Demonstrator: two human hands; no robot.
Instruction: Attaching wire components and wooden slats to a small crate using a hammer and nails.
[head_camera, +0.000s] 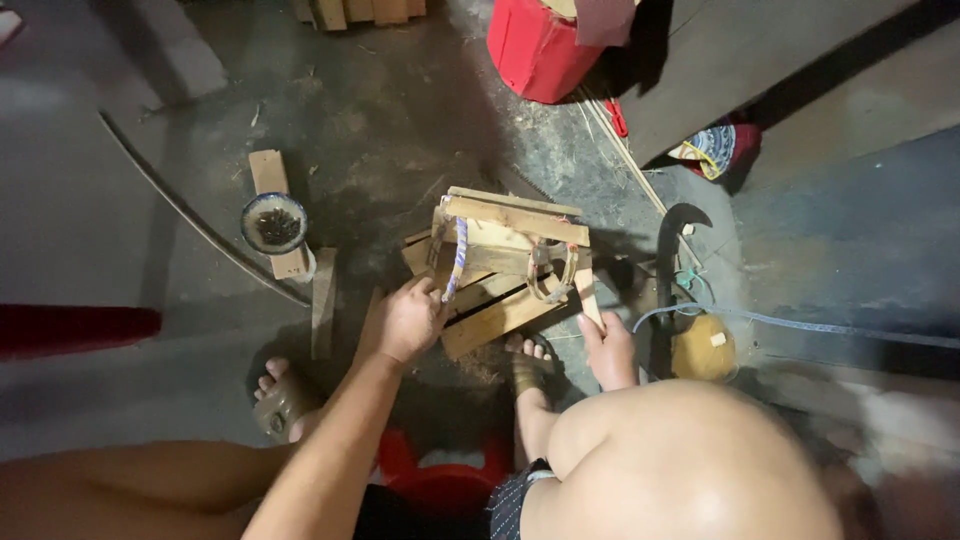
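Note:
A small wooden frame of nailed slats (505, 255) lies on the concrete floor in front of me, with loops of cord tied around its legs. My left hand (408, 320) grips the frame's near-left edge. My right hand (610, 348) holds a slat at the frame's near-right corner. My sandalled feet rest on the floor, one (283, 400) at the left and one (528, 368) just under the frame.
A bowl of dark nails (274, 223) sits on a wooden plank (272, 190) to the left. Loose slats (323, 300) lie nearby. A red bucket (535, 45) stands at the back. A curved blade (668, 260) and a round yellowish object (702, 348) lie at the right.

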